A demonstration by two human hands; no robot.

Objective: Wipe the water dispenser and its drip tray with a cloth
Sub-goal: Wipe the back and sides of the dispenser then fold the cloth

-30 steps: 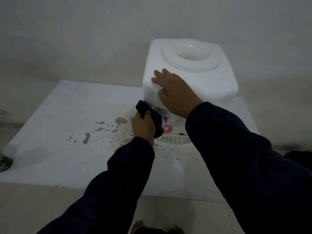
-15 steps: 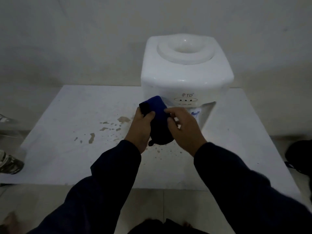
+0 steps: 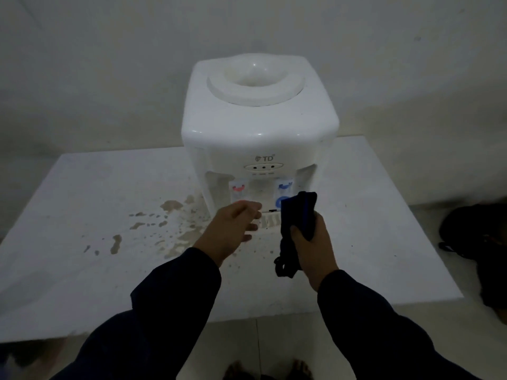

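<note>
A white tabletop water dispenser [image 3: 258, 124] stands at the back of a low white platform [image 3: 82, 204], with a red tap [image 3: 238, 187] and a blue tap [image 3: 285, 186] in its front recess. Its drip tray [image 3: 270, 221] shows only as a small slotted strip between my hands. My right hand [image 3: 312, 245] grips a dark blue cloth [image 3: 297, 218] upright just in front of the blue tap. My left hand [image 3: 233, 230] hovers with loosely spread fingers below the red tap, holding nothing.
Brown wet stains [image 3: 170, 207] and splashes lie on the platform left of the dispenser. A dark bag [image 3: 477, 231] sits on the floor at the right. A grey wall rises close behind. My bare feet [image 3: 269, 370] show at the bottom edge.
The cloth passed from my left hand, through both hands, into my right hand alone. My left hand let go and opened. The view pulled back, showing the dispenser's front.
</note>
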